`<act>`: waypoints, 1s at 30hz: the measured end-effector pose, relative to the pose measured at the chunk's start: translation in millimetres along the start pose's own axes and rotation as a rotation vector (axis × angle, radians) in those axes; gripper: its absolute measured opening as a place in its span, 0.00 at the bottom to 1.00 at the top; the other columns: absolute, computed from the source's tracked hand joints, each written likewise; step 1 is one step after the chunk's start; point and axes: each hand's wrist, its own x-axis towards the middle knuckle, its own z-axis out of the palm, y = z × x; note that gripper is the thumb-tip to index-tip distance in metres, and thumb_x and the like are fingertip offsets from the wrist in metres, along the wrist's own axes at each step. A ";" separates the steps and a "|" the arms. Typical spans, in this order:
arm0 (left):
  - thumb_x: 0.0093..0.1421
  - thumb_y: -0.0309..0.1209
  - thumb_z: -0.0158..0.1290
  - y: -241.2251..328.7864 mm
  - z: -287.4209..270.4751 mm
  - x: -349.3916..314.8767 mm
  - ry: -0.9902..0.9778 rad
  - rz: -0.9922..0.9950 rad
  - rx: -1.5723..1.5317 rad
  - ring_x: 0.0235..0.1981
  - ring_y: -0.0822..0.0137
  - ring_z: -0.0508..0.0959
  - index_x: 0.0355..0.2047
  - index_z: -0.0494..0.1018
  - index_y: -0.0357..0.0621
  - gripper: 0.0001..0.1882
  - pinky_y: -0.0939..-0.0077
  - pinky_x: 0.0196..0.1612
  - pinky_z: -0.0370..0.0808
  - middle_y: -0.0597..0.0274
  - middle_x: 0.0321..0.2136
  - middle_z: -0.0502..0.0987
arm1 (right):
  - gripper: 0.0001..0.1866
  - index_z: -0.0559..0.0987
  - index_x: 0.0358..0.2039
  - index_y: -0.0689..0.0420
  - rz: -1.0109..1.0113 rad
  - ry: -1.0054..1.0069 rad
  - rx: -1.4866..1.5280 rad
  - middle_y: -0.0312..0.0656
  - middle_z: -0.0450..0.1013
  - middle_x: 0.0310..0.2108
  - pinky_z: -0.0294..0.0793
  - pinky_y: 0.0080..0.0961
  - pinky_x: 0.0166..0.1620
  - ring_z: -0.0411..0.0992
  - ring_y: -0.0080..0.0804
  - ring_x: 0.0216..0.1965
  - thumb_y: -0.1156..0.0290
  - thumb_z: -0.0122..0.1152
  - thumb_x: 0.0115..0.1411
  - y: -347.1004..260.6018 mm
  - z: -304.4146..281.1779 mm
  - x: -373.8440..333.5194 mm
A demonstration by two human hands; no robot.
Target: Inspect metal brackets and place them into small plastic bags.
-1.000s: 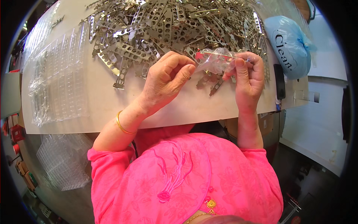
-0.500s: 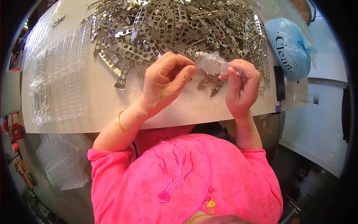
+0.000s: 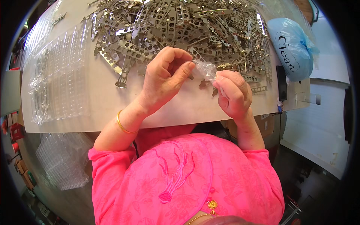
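Between my hands, above the table's near part, is a crumpled clear plastic bag (image 3: 206,70). My left hand (image 3: 167,77) has thumb and fingertips pinched at the bag's left end. Its bunched right end sits in the closed fingers of my right hand (image 3: 236,93). Whether anything lies inside the plastic cannot be made out. Just beyond my hands spreads a large heap of flat metal strips (image 3: 176,30) with rows of round holes. A few of these strips lie under and behind the bag.
Clear plastic blister trays (image 3: 71,75) lie on the table's left side, with more trays (image 3: 65,161) below the table edge. On the right are a tied blue plastic bag (image 3: 291,48) and a black oblong object (image 3: 281,83). The pale tabletop (image 3: 112,107) has a curved near edge.
My right hand has moved left and slightly down, nearer to my left hand, and its fingers have turned over the plastic. My left hand has risen slightly. The bag has shifted left.
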 end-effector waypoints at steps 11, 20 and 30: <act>0.66 0.21 0.54 10.0 -2.5 0.3 -0.009 -0.084 0.064 0.28 0.80 0.76 0.38 0.71 0.36 0.03 0.85 0.29 0.72 0.66 0.27 0.75 | 0.25 0.74 0.46 0.62 -0.010 -0.017 -0.003 0.47 0.74 0.41 0.81 0.29 0.32 0.78 0.38 0.33 0.89 0.66 0.45 1.8 -2.3 -7.2; 0.66 0.21 0.54 4.8 -5.5 1.2 0.113 -0.110 -0.058 0.26 0.84 0.70 0.40 0.71 0.38 0.04 0.89 0.29 0.68 0.73 0.27 0.74 | 0.15 0.72 0.44 0.61 0.174 0.077 0.011 0.48 0.77 0.36 0.80 0.28 0.35 0.78 0.39 0.34 0.83 0.64 0.59 -1.1 -2.7 -10.3; 0.66 0.25 0.55 14.2 -11.3 6.6 0.057 -0.212 -0.143 0.25 0.85 0.69 0.40 0.72 0.39 0.05 0.89 0.27 0.67 0.73 0.27 0.74 | 0.09 0.69 0.46 0.62 0.431 0.152 0.421 0.48 0.73 0.42 0.78 0.17 0.34 0.77 0.24 0.29 0.81 0.54 0.67 -1.3 -2.1 -14.1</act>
